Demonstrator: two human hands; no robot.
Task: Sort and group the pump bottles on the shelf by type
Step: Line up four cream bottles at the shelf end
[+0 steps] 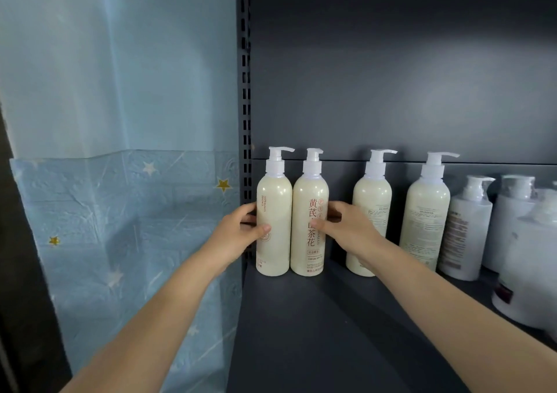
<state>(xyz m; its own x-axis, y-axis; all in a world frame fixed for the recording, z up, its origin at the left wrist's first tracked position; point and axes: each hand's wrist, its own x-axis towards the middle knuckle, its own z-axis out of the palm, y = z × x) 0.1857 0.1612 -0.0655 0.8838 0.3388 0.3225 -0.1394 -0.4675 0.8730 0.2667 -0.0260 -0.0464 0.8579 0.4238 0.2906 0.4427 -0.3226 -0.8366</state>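
On the shelf (301,332), the left grip (238,232) clasps the leftmost cream bottle (275,199), the right grip (346,226) the second cream bottle (310,193) touching it.

A single head-worn wide-angle view looks forward and slightly down, near the left corner of the dark grey metal shelf (301,332), facing the cream plastic pump bottles (310,199).

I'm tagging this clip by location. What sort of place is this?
Likely a shop or stockroom: a dark metal shelf with a slotted upright, holding matching cream pump bottles and white pump bottles. Star-patterned blue wallpaper lies beside it.
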